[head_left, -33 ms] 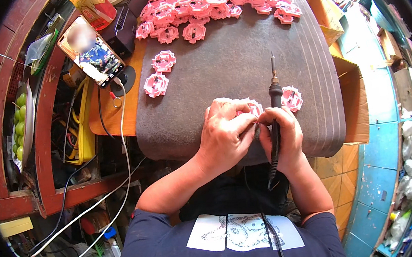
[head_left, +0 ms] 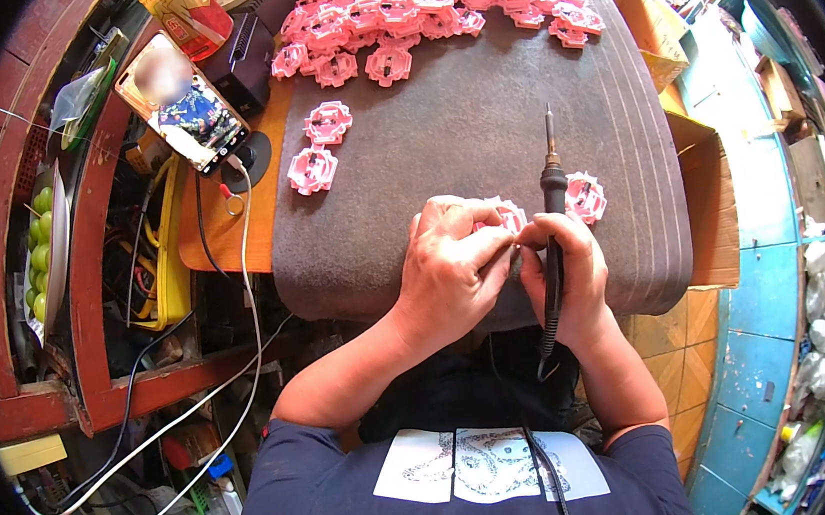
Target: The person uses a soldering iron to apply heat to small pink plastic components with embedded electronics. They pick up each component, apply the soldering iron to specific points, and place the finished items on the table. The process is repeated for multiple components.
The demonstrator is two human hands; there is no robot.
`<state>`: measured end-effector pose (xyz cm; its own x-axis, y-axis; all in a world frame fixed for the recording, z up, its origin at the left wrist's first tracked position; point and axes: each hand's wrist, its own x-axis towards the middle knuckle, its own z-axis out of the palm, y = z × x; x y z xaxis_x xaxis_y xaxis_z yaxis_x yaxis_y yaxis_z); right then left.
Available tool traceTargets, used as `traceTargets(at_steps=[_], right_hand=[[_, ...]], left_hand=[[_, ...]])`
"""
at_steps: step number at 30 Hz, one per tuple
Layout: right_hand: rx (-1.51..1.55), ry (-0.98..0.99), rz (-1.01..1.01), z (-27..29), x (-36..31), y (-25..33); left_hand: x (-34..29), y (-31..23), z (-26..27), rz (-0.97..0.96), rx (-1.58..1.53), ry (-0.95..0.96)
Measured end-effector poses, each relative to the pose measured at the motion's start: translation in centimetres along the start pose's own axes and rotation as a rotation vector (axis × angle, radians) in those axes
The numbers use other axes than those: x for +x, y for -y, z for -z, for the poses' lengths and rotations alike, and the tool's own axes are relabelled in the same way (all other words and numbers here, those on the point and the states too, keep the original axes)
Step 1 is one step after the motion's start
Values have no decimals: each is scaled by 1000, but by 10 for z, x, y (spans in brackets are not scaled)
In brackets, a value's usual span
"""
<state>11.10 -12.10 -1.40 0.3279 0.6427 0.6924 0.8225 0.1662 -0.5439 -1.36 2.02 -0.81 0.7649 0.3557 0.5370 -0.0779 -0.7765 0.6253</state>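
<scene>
My right hand [head_left: 572,266] grips a black soldering iron [head_left: 552,182], its bare metal tip pointing away from me over the mat. The thumb and forefinger of that hand also meet my left fingertips. My left hand [head_left: 453,258] is closed in a pinch; whatever is between its fingertips is too small to make out. Just beyond the pinch, partly hidden by my left fingers, is a pink plastic part [head_left: 511,214]. A second pink part [head_left: 584,198] lies right of the iron's handle. The iron's cord hangs below my right hand.
A dark mat [head_left: 440,134] covers the table. A large heap of pink parts [head_left: 396,8] fills its far end; two more [head_left: 313,169] lie at left. A phone [head_left: 181,106] on a stand with a white cable [head_left: 255,304] is farther left. Cardboard boxes [head_left: 706,196] flank the right edge.
The soldering iron has shifted very slightly to the right at its tip and handle. Both hands stay in nearly the same place.
</scene>
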Motion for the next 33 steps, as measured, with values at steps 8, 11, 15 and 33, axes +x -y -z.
traceTargets(at_steps=[8, 11, 15, 33], right_hand=[[22, -90, -46, -7, -6, -4], [-22, -129, 81, -5, -8, -4], [-49, -65, 181, -4, -9, 1], [-69, -3, 132, -7, -7, 1]], left_hand=[[2, 0, 0, -11, -3, -9], [4, -3, 2, -26, 6, -24], [4, -4, 1, -27, 8, -46], [6, -5, 7, -53, 15, -13]])
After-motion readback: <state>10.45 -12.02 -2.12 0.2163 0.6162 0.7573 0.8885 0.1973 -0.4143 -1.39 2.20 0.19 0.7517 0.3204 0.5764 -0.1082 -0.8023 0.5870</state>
